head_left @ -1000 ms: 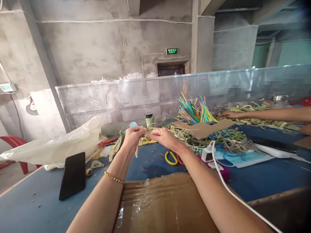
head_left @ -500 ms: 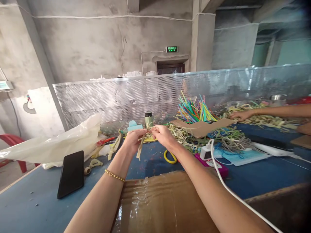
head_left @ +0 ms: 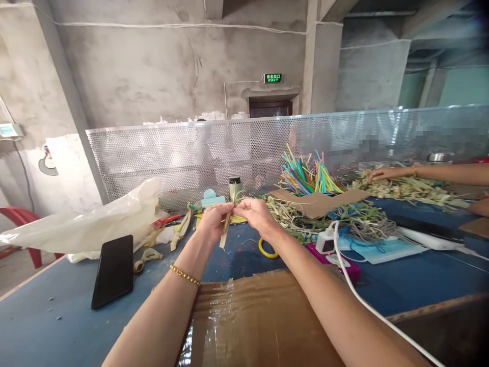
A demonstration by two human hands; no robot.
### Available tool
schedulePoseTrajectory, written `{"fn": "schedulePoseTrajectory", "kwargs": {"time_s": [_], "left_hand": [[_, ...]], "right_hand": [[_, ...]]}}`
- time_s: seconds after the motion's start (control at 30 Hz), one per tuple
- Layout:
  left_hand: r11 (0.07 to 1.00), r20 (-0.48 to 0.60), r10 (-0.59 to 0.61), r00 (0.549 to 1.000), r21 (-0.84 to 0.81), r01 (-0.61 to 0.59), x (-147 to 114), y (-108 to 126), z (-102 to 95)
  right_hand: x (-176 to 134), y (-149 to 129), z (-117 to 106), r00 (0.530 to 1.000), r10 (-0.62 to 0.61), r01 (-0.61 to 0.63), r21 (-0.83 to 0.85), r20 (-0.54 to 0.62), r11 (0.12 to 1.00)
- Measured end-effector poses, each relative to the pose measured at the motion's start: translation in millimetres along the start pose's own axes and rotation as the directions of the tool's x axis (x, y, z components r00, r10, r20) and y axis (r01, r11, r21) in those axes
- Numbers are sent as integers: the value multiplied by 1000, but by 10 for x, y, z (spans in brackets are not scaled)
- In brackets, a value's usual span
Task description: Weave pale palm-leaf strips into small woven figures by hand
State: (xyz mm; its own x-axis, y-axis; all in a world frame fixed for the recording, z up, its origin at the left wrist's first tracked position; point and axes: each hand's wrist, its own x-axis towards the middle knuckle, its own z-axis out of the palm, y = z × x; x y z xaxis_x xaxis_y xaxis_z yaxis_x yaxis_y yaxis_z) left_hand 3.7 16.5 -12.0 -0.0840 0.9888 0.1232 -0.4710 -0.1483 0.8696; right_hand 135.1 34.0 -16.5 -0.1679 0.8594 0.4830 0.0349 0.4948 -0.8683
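Observation:
Pale dried leaf strips point(head_left: 225, 233) are pinched between both hands above the middle of the table; the longest end hangs down and thin ends stick up. My left hand point(head_left: 214, 216) closes thumb and fingers on them from the left, a gold bead bracelet on its wrist. From the right, my right hand point(head_left: 256, 213) pinches the same strips, its fingertips almost touching the left ones. The exact grip point is partly hidden by the fingers. Just behind the hands stands a bottle with a black cap point(head_left: 234, 180). A yellow ring point(head_left: 268, 248) lies below my right hand.
A cardboard sheet point(head_left: 244, 321) lies under my forearms. Left are a black phone point(head_left: 112, 272) and a plastic bag point(head_left: 114, 221). Right are coloured stems point(head_left: 307, 173), tangled cords point(head_left: 370, 221), a purple power strip point(head_left: 349, 267) with a white cable, and another person's hand point(head_left: 385, 174) on leaf strips.
Both hands stay together on the strips, with small finger shifts; the hanging end has swung slightly right. The other person's hand has moved a little. The whole view has shifted slightly.

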Motion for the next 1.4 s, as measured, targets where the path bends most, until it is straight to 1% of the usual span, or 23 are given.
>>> {"fn": "schedulePoseTrajectory", "kwargs": {"time_s": [0.1, 0.17, 0.2, 0.27, 0.3, 0.33, 0.4, 0.43, 0.47, 0.5, 0.53, 0.63, 0.73, 0.87, 0.93, 1.03, 1.1, 1.17, 1.27, 1.33, 1.4], "left_hand": [[994, 32, 66, 997, 86, -68, 1, -10, -8], [968, 42, 160, 986, 189, -165, 7, -22, -9], [942, 39, 213, 976, 258, -216, 10, -27, -8], [852, 40, 327, 944, 421, -313, 7, -35, 2], [783, 50, 387, 921, 509, -357, 2, -37, 9], [699, 71, 450, 890, 593, -400, -6, -40, 16], [504, 130, 568, 813, 726, -468, -22, -47, 29], [422, 158, 607, 779, 766, -485, -30, -53, 35], [366, 177, 631, 756, 791, -491, -35, -61, 38], [335, 187, 643, 742, 803, -493, -40, -69, 41], [320, 193, 646, 738, 810, -491, -43, -77, 43], [307, 212, 623, 753, 819, -485, -51, -90, 50], [323, 236, 595, 768, 805, -498, -65, -79, 65], [415, 301, 523, 797, 728, -546, -85, -50, 75], [475, 315, 478, 820, 692, -543, -85, -47, 65], [609, 295, 415, 861, 613, -503, -72, -67, 46], [696, 279, 380, 882, 542, -471, -66, -86, 44], [762, 268, 349, 898, 476, -439, -69, -96, 52], [836, 277, 289, 916, 394, -383, -84, -86, 68], [862, 301, 249, 921, 365, -352, -91, -67, 70], [874, 326, 235, 916, 341, -346, -91, -47, 63]], "right_hand": [[-35, -61, -7, 1000, 26, -26, -37, 14, 999], [-63, -112, -11, 997, 77, -76, -18, 26, 997], [-72, -133, -15, 994, 106, -107, 20, 39, 994], [-77, -160, -28, 983, 163, -173, 131, 87, 976], [-75, -166, -35, 976, 184, -203, 185, 117, 962], [-70, -168, -42, 970, 197, -226, 228, 144, 947], [-62, -166, -54, 961, 209, -255, 283, 183, 925], [-59, -163, -57, 957, 212, -264, 301, 196, 916], [-59, -161, -59, 955, 213, -272, 316, 208, 909], [-59, -159, -60, 953, 212, -276, 334, 218, 901], [-59, -157, -61, 952, 207, -278, 352, 227, 894], [-55, -144, -66, 951, 187, -275, 397, 246, 876], [-39, -124, -84, 947, 181, -284, 423, 267, 861], [-16, -107, -133, 946, 185, -291, 443, 267, 848], [-10, -107, -158, 944, 187, -295, 444, 271, 846], [-6, -106, -179, 935, 195, -310, 413, 297, 857], [-6, -100, -180, 938, 188, -294, 378, 292, 878], [-8, -90, -174, 944, 174, -269, 351, 280, 897], [-10, -80, -172, 944, 167, -263, 344, 284, 901], [-9, -79, -181, 941, 170, -274, 363, 293, 891], [-4, -81, -197, 934, 172, -294, 396, 315, 870]]}}
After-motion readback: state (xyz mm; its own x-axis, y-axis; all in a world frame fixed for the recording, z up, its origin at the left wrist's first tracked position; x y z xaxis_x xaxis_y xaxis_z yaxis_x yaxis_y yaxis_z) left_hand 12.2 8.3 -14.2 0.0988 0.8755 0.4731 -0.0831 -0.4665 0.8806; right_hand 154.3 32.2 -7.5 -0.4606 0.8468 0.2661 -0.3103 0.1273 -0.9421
